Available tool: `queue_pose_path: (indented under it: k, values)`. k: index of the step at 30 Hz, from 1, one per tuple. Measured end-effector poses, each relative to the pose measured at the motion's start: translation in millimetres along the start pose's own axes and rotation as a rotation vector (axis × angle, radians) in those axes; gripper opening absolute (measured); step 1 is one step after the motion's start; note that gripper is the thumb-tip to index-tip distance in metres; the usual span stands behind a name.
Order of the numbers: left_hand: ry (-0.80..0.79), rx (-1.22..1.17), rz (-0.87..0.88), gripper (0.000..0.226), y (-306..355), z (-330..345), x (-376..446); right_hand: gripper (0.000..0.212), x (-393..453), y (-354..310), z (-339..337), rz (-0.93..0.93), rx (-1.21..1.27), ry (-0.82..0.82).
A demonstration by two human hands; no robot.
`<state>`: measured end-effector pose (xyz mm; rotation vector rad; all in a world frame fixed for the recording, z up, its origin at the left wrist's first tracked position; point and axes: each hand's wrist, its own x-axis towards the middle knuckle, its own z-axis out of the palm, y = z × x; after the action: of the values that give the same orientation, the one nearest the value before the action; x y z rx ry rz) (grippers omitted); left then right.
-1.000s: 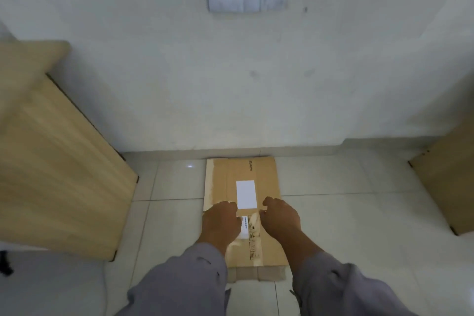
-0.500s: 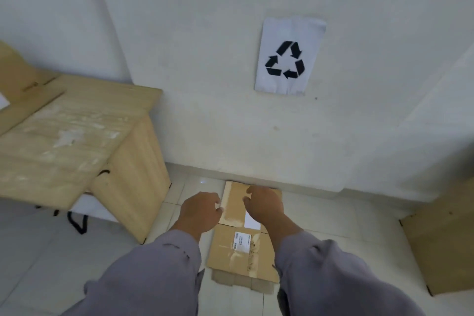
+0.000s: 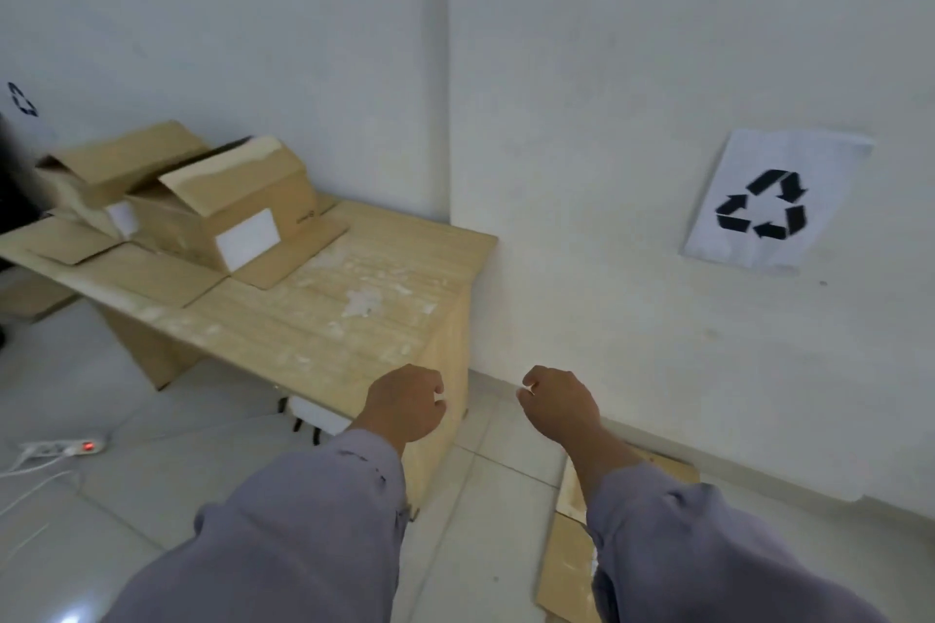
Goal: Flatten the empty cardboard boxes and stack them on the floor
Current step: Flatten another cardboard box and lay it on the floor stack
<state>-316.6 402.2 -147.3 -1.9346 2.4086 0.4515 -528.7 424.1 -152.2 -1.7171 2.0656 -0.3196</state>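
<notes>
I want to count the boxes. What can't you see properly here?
Head view only:
- Flat cardboard on the floor: the right sleeve and the bottom edge hide most of it, so its layers can't be counted.
- Back box on the table: the front box covers part of it.
- Left wall sign: cut by the left edge.
- Box label: text too blurred.
- Both hands' fingers: curled under.

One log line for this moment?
left hand: empty | right hand: empty | flattened box: floor | open boxes: table
</notes>
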Motion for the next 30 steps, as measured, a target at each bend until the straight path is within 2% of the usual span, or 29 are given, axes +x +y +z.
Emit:
queue_pose_path:
  k: [9, 18, 24, 30]
  values:
    - [0.062, -0.018, -0.099, 0.028, -135.1, -38.9, 20.1, 0.034, 52.9, -144.0, 65.3, -0.143, -0.002, -0.046]
    - [0.072, -0.006, -0.123, 0.034, -227.3, -73.0, 116.8, 0.033, 167.1, -235.2, 111.7, -0.228, -0.083, -0.077]
    - [0.078, 0.043, -0.149, 0.034, -293.2, -122.4, 189.4, 0.035, 262.9, -307.6, 109.0, -0.266, -0.109, -0.082]
    - [0.181, 0.148, -0.179, 0.033, -354.1, -172.0, 247.7, 0.034, 326.6, -375.5, 98.0, -0.320, -0.125, -0.036]
